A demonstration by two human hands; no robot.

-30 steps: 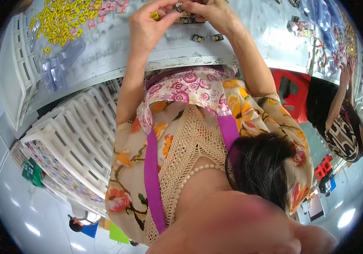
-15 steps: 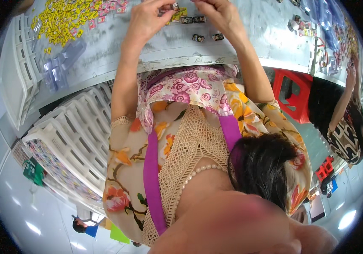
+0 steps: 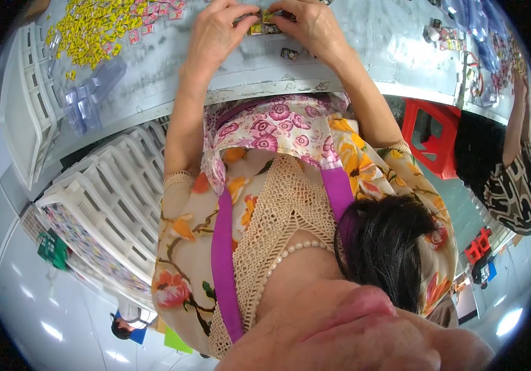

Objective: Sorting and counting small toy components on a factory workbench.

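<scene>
Small yellow and black packets sit together in a tight group on the grey-white table (image 3: 172, 68), between my two hands. My left hand (image 3: 215, 36) closes with thumb and fingertips at the left side of this group, beside a yellow packet (image 3: 255, 29). From the other side, my right hand (image 3: 316, 31) pinches at the group, its fingers partly covering a dark packet (image 3: 272, 28). Exactly which packets each hand grips is partly hidden. One loose black packet (image 3: 289, 54) lies nearer to me, below my right hand.
A pile of yellow packets (image 3: 89, 31) with pink ones (image 3: 160, 8) lies at the far left. Clear plastic trays (image 3: 92, 93) are near the left table edge, by white crates (image 3: 98, 198). A red stool (image 3: 429, 139) stands at right, near another person's arm (image 3: 516, 117).
My right hand has come left and closer to my left hand, at the packet group. Of two loose black packets near me, the right one is gone from its spot.
</scene>
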